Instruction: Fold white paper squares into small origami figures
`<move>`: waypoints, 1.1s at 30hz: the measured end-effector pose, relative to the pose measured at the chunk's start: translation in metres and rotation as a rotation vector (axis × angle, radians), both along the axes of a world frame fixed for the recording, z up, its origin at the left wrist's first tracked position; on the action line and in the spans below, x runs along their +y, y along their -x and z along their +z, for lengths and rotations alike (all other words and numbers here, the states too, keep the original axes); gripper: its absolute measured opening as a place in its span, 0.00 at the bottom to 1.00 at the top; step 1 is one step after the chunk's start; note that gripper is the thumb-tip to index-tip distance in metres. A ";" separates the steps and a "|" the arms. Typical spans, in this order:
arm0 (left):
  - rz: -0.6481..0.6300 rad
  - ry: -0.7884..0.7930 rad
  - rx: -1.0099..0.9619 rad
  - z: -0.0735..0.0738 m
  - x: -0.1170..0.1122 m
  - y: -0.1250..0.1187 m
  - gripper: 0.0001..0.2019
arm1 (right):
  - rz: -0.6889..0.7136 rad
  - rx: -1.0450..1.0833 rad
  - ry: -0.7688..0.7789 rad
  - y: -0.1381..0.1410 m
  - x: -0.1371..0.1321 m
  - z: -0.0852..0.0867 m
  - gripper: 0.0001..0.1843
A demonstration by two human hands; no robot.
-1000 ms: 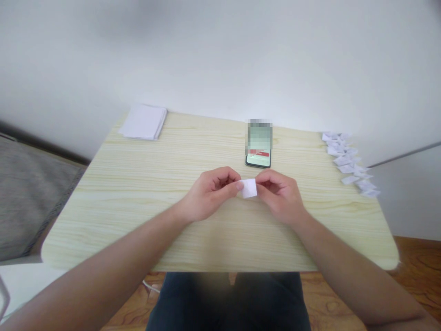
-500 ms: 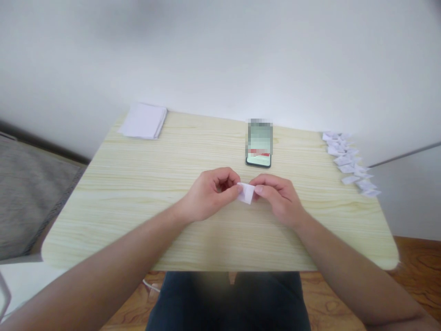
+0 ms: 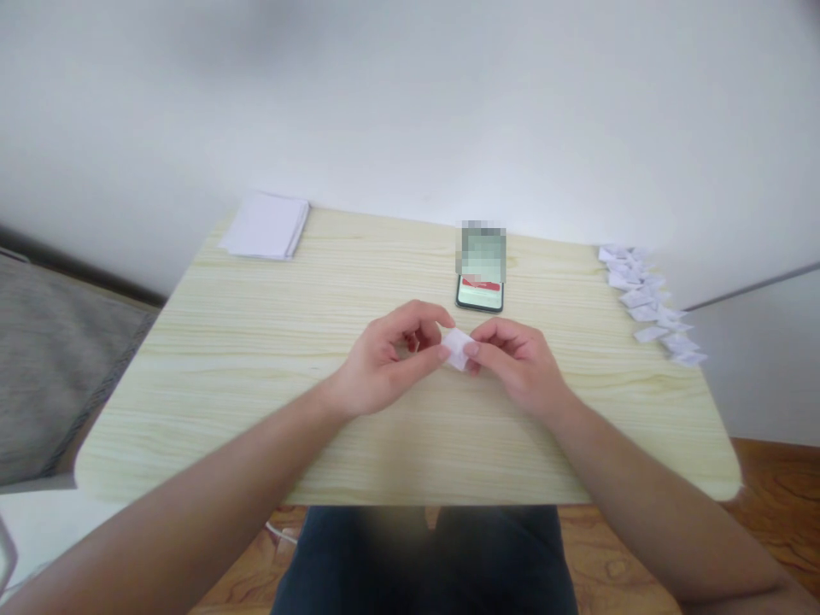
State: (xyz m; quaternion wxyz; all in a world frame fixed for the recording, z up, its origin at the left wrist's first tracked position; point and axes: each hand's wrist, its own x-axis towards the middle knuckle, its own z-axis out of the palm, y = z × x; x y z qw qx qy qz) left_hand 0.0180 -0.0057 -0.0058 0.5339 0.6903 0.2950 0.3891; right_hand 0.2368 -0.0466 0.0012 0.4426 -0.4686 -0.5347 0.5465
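A small folded white paper (image 3: 457, 346) is held above the middle of the table between my two hands. My right hand (image 3: 520, 363) pinches its right side, thumb on the near face and fingers behind. At the paper's left edge is the thumb tip of my left hand (image 3: 394, 354), while that hand's index finger arches over to the top corner. The other left fingers are curled, partly hidden behind the thumb.
A phone (image 3: 480, 295) lies just beyond my hands, its screen partly pixelated. White paper sheets (image 3: 266, 224) are stacked at the back left of the wood-grain table (image 3: 224, 342). Several folded white paper pieces (image 3: 641, 295) line the right edge. A wall (image 3: 410, 128) rises behind the table.
The folded paper has turned and now sits corner-up. My left index finger has lifted and stretched toward its top, and my right thumb has moved onto the paper's face.
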 end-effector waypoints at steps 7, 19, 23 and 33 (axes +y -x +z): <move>-0.045 -0.179 0.113 0.003 -0.002 0.000 0.12 | -0.035 0.055 0.043 0.001 0.004 0.002 0.07; -0.126 -0.068 0.150 0.005 -0.002 0.000 0.02 | 0.008 0.011 0.018 0.002 0.000 -0.003 0.09; -0.135 -0.013 0.142 0.004 -0.003 -0.002 0.02 | 0.037 -0.081 0.018 0.002 -0.002 -0.006 0.10; -0.125 0.015 0.126 0.004 -0.005 -0.001 0.03 | 0.023 -0.143 0.018 0.002 -0.003 -0.008 0.10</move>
